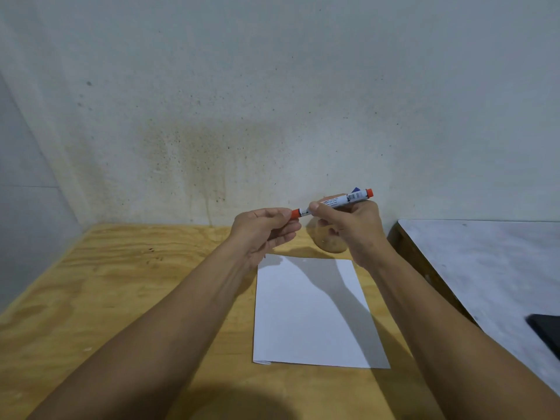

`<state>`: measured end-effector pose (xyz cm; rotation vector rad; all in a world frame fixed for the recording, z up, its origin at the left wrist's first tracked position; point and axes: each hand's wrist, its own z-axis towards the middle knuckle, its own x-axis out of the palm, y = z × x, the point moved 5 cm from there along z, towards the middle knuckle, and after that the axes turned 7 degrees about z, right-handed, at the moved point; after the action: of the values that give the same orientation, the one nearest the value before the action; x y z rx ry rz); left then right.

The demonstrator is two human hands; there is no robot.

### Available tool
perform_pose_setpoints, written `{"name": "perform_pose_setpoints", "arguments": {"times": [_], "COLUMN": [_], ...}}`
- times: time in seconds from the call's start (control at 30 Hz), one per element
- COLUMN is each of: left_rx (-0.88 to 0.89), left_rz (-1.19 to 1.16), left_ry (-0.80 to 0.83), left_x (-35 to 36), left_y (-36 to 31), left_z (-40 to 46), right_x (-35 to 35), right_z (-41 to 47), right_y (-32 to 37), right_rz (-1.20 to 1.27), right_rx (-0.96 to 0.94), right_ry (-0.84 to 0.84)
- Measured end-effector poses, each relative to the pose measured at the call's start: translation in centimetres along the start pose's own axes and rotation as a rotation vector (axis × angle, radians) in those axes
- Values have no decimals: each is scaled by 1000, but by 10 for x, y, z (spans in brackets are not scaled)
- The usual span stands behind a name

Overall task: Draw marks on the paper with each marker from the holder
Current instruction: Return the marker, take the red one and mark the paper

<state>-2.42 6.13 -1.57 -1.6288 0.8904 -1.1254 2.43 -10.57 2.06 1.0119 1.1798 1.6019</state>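
I hold a white marker with orange ends (339,200) level in the air above the far edge of the paper. My right hand (351,228) grips its barrel. My left hand (263,230) pinches the orange cap (295,213) at the marker's left end. A white sheet of paper (312,316) lies flat on the wooden table (121,283) below my hands and bears no marks that I can see. The holder (328,242), a pale rounded container, stands just beyond the paper, mostly hidden behind my right hand. A blue marker tip (356,189) peeks out above it.
A stained wall (272,116) rises right behind the table. To the right stands a lower white surface (485,268) with a dark flat object (545,331) at its near edge.
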Motion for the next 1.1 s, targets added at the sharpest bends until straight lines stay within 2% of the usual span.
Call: {"name": "perform_pose_setpoints", "arguments": {"times": [0.1,0.2,0.27,0.4,0.47,0.53,0.63,0.77,0.97,1.1], "left_rx": [16,45,115,297,363,444,620,695,688,605], "left_rz": [22,67,204,565,770,981,1279,1531,1599,1594], "left_ry": [10,48,36,-153,-175,-132,-47,80,118,149], "left_x": [8,21,34,46,49,56,68,74,77,72], "left_y": [-3,-3,-4,-6,-4,-2,-2,5,9,6], "left_z": [1,-2,-3,8,17,23,30,38,36,40], "right_x": [-6,-11,-15,-34,-47,-62,-75,-72,-49,-44], "right_z": [3,8,12,29,40,54,77,93,104,107], "right_y": [2,0,-2,17,30,41,58,66,44,25], "right_rz": [13,-75,-42,24,-123,-469,-961,-1065,-1131,-994], "right_rx": [3,64,136,125,151,142,0,-101,-78,-90], "right_ry": [13,34,54,-16,-58,-82,-78,-37,102,22]}}
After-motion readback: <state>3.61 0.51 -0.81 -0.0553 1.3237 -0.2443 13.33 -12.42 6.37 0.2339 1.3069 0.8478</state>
